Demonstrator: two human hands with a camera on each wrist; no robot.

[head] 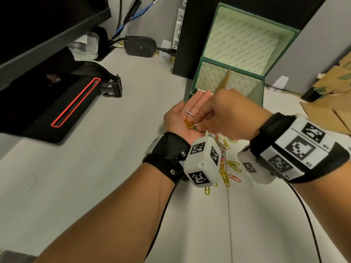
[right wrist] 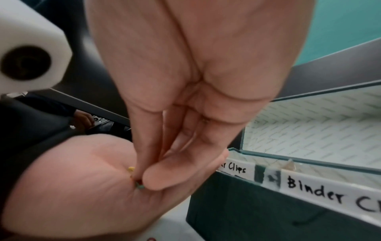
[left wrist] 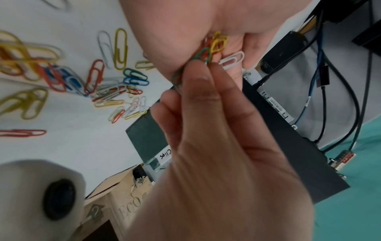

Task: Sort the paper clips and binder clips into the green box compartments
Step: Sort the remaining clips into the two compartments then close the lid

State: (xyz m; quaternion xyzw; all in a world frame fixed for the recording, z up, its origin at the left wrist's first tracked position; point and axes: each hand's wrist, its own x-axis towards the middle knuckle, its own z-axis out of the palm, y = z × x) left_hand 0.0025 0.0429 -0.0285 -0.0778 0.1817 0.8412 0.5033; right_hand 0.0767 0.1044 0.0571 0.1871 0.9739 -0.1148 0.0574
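My left hand [head: 183, 113] lies palm up and open just in front of the green box [head: 263, 92]. On the palm rest a white paper clip [head: 188, 113] and a small bunch of yellow and red ones [left wrist: 217, 43]. My right hand [head: 198, 127] reaches over that palm and pinches a green paper clip [left wrist: 203, 54] between thumb and fingertips [left wrist: 198, 78]. Below the hands, a pile of coloured paper clips [head: 228, 164] lies spread on the white table. The box front carries labels reading "Binder Cl" [right wrist: 315, 195] and "r Clips" [right wrist: 235, 169]. No binder clips show.
A cardboard divider [head: 226, 80] splits the box's near part. A black tower [head: 190, 35] stands left of the box. Left of that are a monitor base with a red outline [head: 74, 103], a buckle strap [head: 112, 86] and cables. Cardboard boxes [head: 332, 103] sit at the right.
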